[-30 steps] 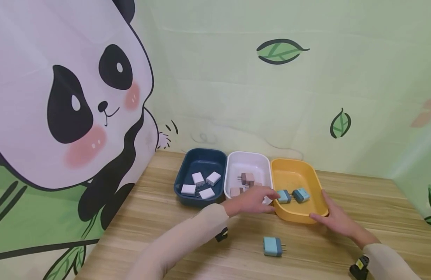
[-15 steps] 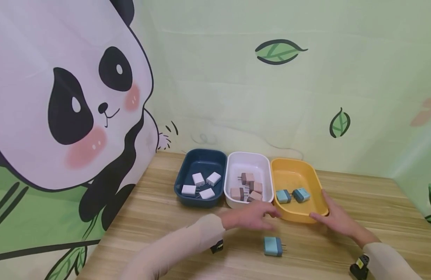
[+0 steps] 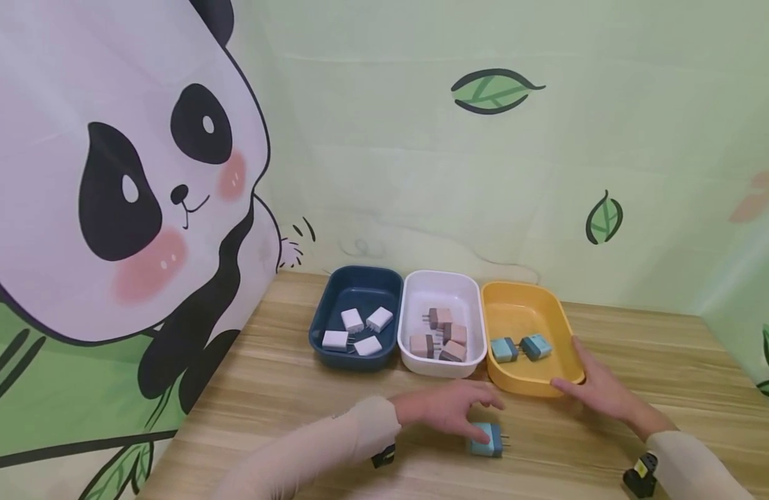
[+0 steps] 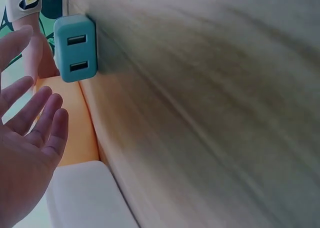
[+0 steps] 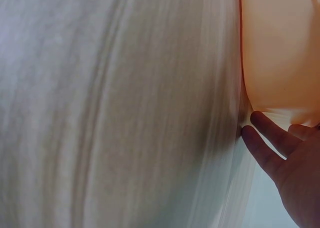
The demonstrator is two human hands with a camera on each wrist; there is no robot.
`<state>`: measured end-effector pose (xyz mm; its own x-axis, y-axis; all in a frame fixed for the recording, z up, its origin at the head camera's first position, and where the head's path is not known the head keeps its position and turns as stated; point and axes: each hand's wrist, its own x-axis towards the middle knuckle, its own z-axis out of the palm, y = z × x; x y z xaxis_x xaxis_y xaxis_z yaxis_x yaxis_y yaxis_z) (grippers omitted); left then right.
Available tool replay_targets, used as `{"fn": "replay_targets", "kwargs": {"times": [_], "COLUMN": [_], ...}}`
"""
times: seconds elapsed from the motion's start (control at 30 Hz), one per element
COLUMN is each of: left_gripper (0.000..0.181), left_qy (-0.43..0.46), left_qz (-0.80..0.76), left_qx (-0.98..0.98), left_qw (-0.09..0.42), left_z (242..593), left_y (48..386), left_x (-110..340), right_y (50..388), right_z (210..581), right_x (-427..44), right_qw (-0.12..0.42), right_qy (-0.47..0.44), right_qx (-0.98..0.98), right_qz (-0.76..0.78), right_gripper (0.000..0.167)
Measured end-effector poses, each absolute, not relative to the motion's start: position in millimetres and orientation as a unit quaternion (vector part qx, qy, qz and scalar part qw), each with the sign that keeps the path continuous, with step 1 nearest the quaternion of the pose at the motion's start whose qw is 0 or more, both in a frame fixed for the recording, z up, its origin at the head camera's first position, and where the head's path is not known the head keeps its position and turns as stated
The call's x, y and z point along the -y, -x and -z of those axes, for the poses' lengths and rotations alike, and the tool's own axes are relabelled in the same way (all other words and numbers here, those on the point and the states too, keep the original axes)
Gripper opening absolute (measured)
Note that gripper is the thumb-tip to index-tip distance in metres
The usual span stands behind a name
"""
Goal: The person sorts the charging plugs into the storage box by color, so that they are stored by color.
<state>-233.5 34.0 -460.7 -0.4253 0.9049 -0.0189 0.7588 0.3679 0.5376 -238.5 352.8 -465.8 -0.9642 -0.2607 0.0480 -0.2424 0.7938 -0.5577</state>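
In the head view my left hand [image 3: 450, 408] reaches over a blue USB charger plug [image 3: 484, 440] lying on the wooden table, its thumb overlapping the plug's top. The left wrist view shows that hand [image 4: 27, 133] with fingers spread, apart from the plug [image 4: 76, 49], whose two USB ports face the camera. My right hand [image 3: 603, 385] holds the near right corner of a yellow tray [image 3: 525, 387], thumb at the front and fingers along the side. In the right wrist view its fingertips [image 5: 262, 125] meet the tray wall [image 5: 280, 53]. Two blue plugs [image 3: 522, 347] lie in the yellow tray.
A white tray [image 3: 443, 281] with several pink-brown plugs [image 3: 443, 333] stands left of the yellow one. Beside it is a navy tray [image 3: 359, 276] with several white plugs [image 3: 357, 331]. A printed cloth [image 3: 384, 173] hangs behind the table [image 3: 284, 410].
My left hand has drawn back from above the white and yellow trays, down toward the blue plug on the table. The right hand stays at the yellow tray's corner.
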Motion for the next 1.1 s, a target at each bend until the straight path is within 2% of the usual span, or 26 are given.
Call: {"fn": "replay_targets", "kwargs": {"times": [0.2, 0.33, 0.6, 1.1], "left_gripper": [0.059, 0.059, 0.063, 0.059], "left_qy": [-0.528, -0.52, -0.546, -0.538], "left_qz": [-0.209, -0.215, -0.183, -0.182], "left_qx": [-0.809, -0.808, -0.807, -0.806], "left_qw": [0.151, 0.173, 0.134, 0.167], "left_z": [467, 470, 474, 474], "left_y": [232, 231, 230, 228], "left_x": [-34, -34, -34, -34], "right_y": [238, 237, 238, 239], "right_z": [464, 463, 463, 465], "right_x": [-352, -352, -352, -353], "right_qw": [0.016, 0.018, 0.014, 0.014], "right_qy": [0.136, 0.134, 0.134, 0.138], "right_qx": [-0.946, -0.946, -0.947, -0.948], "right_qz": [0.295, 0.295, 0.291, 0.287], "right_gripper": [0.1, 0.101, 0.1, 0.1]}}
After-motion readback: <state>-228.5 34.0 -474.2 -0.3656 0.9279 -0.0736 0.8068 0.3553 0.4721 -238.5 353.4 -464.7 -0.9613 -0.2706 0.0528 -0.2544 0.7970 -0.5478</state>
